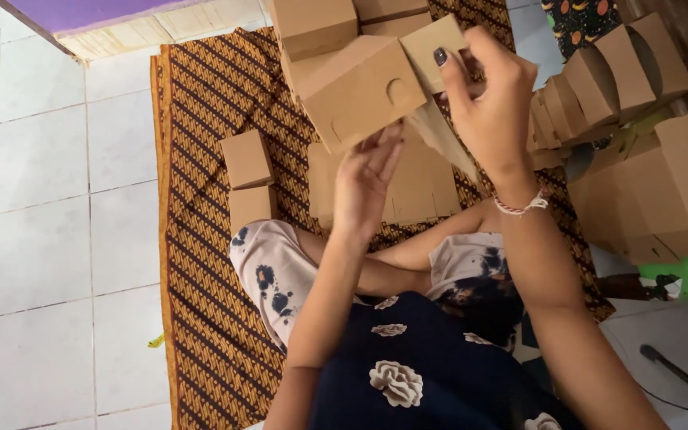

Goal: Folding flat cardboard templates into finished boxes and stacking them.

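I hold a half-folded brown cardboard box (360,87) up in front of me, over my crossed legs. My left hand (366,181) supports it from below, fingers against its lower edge. My right hand (489,94) grips the box's upper right flap between thumb and fingers; a braided band sits on that wrist. The box has a round cut-out on its side and an open flap hanging down on the right.
I sit on a brown patterned cloth (201,263) laid over white floor tiles (41,199). Two finished small boxes (247,179) lie at my left knee, flat blanks (420,191) ahead, a row of folded boxes (615,72) on the right.
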